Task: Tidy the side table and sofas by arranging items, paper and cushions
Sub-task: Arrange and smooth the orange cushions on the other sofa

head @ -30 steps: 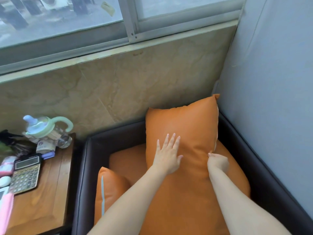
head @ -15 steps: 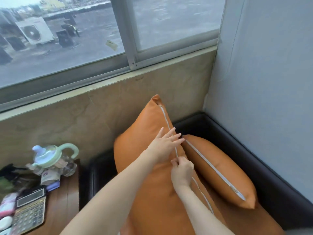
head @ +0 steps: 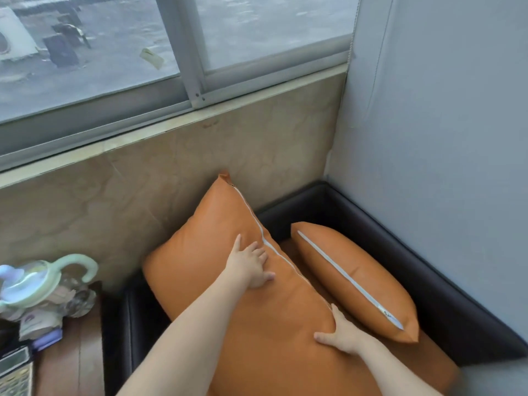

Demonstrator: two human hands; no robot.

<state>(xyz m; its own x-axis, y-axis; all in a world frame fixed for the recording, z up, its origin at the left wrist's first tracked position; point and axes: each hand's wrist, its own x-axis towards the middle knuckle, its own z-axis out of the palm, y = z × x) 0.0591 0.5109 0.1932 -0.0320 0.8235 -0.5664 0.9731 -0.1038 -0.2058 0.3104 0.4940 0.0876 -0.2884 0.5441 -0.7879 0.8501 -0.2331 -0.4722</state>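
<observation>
Large orange cushion [head: 217, 270]: smooth leather-like cover, soft sheen, pale zip tape along the seam. Smaller orange cushion [head: 354, 281]: same finish, same pale zip. Sofa frame [head: 445, 298]: dark brown, leather-like, slightly glossy. Side table [head: 77, 355]: brown wood, visible grain. Sippy cup [head: 37, 281]: translucent glossy plastic, mint-green handle. Wall below window [head: 143, 190]: beige marbled stone, polished. Window frame [head: 188, 52]: grey painted metal.

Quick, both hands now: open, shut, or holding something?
Left hand: open, pressing flat on the big orange cushion.
Right hand: gripping that cushion's zipper edge.
</observation>
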